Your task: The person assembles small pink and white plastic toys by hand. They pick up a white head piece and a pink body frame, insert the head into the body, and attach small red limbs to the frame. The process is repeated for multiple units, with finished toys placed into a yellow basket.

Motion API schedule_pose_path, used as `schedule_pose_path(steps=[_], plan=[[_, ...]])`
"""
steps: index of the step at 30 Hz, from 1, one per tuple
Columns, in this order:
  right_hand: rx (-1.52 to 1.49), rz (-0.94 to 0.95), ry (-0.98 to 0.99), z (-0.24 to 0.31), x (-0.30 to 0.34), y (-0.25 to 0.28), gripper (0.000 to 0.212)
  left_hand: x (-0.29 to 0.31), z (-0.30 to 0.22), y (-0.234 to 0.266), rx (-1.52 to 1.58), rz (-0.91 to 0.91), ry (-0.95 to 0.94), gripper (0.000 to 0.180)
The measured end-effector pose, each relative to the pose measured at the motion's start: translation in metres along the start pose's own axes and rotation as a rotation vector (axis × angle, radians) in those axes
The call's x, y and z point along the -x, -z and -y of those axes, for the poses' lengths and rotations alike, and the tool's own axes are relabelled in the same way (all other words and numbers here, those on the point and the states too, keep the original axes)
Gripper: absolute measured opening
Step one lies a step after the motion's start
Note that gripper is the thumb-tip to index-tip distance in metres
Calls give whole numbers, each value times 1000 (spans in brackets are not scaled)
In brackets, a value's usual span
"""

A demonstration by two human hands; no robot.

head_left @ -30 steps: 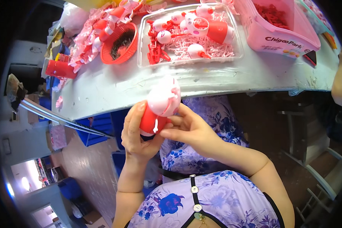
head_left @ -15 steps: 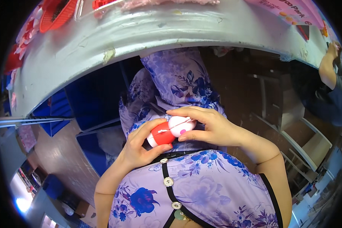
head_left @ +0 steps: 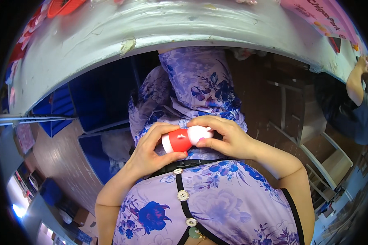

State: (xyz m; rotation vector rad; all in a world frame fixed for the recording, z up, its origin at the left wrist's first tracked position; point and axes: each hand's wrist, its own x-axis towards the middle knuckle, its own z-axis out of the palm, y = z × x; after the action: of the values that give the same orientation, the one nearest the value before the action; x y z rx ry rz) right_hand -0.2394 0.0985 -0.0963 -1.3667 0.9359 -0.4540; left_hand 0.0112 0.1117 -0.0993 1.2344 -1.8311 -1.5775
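Observation:
A small toy figure (head_left: 180,140) with a red body, white lower end and pale pink head lies sideways between my hands, above my lap. My left hand (head_left: 149,151) grips its body, with fingers over the far side and thumb along the near side. Around the head curls my right hand (head_left: 229,136), its thumb close to a bright pink spot and its index finger across the far side. A small pale raised part shows on the red body. The toy's underside is hidden.
Ahead curves a pale worktable (head_left: 159,30), with a red basket (head_left: 65,7) at far left and a pink printed package (head_left: 321,18) at far right. Blue bins (head_left: 98,102) stand below it at left. A wooden chair (head_left: 337,161) and another person's arm (head_left: 356,81) are at right.
The toy has turned in my hands: the dark lengthwise seam seen earlier no longer shows. Both hands keep their hold and sit slightly farther right in the picture.

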Motion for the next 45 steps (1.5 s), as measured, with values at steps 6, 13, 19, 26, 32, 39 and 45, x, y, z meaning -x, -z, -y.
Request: schedule_pose_path(steps=[6, 13, 19, 26, 32, 39, 45], plan=[[288, 13, 222, 7, -7, 0, 43, -4, -5, -1, -97, -9, -163, 54], [274, -3, 265, -3, -10, -9, 40, -5, -9, -2, -112, 30, -149, 50], [271, -12, 142, -2, -9, -8, 37, -8, 0, -2, 121, 53, 57, 48], [-1052, -263, -6, 3, -31, 3, 53, -34, 0, -16, 1072, -65, 230, 39], [-1057, -444, 178, 1, -43, -5, 54, -57, -13, -34, 1164, -99, 264, 42], [-906, -481, 66, -11, -42, -4, 48, -62, -7, -31, 814, 20, 240, 44], [-862, -523, 41, -11, -43, -6, 53, -65, -18, -38, 587, -8, 277, 43]])
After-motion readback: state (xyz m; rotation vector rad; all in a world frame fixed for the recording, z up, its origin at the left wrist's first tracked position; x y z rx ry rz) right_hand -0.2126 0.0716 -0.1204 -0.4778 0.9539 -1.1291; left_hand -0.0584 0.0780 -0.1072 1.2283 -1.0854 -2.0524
